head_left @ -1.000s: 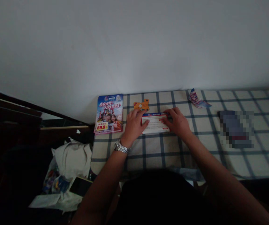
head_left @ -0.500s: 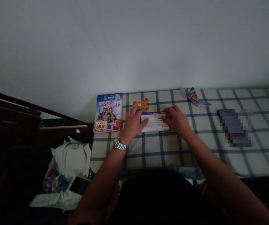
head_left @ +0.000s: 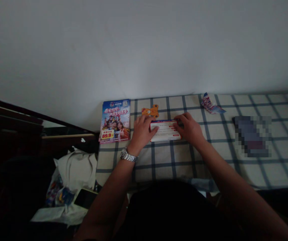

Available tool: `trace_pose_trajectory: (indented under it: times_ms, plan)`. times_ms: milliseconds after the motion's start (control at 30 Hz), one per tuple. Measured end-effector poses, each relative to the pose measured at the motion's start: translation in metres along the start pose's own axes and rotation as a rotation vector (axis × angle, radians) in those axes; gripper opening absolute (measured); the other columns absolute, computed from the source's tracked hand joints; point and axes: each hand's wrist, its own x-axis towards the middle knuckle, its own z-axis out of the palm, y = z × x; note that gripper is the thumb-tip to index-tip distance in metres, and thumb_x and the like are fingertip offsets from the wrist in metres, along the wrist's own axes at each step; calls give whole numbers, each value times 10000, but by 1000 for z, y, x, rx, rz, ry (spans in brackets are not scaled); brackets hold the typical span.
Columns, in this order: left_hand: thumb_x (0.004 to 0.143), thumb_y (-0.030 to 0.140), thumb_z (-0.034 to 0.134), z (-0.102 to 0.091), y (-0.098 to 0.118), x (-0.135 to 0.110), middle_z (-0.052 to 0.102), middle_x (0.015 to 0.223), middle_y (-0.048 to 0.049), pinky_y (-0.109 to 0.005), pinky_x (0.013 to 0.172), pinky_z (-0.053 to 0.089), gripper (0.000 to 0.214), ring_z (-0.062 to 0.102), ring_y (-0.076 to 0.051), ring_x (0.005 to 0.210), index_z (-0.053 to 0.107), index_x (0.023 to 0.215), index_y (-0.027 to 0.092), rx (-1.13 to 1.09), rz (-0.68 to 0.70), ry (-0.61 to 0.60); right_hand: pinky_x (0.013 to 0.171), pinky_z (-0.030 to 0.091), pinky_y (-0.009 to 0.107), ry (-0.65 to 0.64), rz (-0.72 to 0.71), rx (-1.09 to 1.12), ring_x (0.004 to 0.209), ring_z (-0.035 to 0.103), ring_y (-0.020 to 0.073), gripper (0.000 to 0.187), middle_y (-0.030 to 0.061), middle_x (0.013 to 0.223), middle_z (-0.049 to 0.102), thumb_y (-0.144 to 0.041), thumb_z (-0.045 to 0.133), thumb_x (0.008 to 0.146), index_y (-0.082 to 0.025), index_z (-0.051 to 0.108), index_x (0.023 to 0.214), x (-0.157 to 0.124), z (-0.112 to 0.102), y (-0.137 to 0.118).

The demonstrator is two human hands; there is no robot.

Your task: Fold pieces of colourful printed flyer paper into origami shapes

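On a desk [head_left: 221, 147] spread with a cream cloth checked in dark blue-grey lines, seen from the head camera, a person's two bare hands hold a white paper leaflet [head_left: 165, 131] with printed lines, small red labels and a blue strip along its far edge. The leaflet lies wide side across, near the middle of the desk, between the hands. The left hand [head_left: 142, 131] has its grip closed on the leaflet's left end, thumb on the printed face; a silver metal-link watch [head_left: 129, 155] circles that wrist. The right hand [head_left: 190, 130] grips the other end the same way, fingers bent at the far corner. Just beyond the left fingers is a flat orange cartoon bear [head_left: 150, 110]. Left of it sits a stack of colourful blue-and-pink flyers [head_left: 115, 117], the top one showing "89.9". To the right, near the pale grey wall [head_left: 144, 50], rests a creased blue-and-pink paper piece [head_left: 211, 105]; nearer the person lies a dark, pixel-blurred rectangular object [head_left: 251, 135]. Below left, off the desk, are a crumpled white bag [head_left: 80, 170] and a black-faced rectangular object [head_left: 85, 198].
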Motion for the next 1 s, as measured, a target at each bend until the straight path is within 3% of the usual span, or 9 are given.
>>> trace_pose_trajectory:
  times_ms: [1000]
  plan:
    - [952, 365, 752, -2, 5, 1, 643, 1217, -76, -467, 1043, 455, 288, 578, -311, 1191, 655, 1195, 246, -13, -40, -22, 745, 537, 343, 6, 15, 75, 911, 685, 228, 189, 80, 1095, 669, -353, 632, 994, -225, 720, 1102, 0, -3, 0]
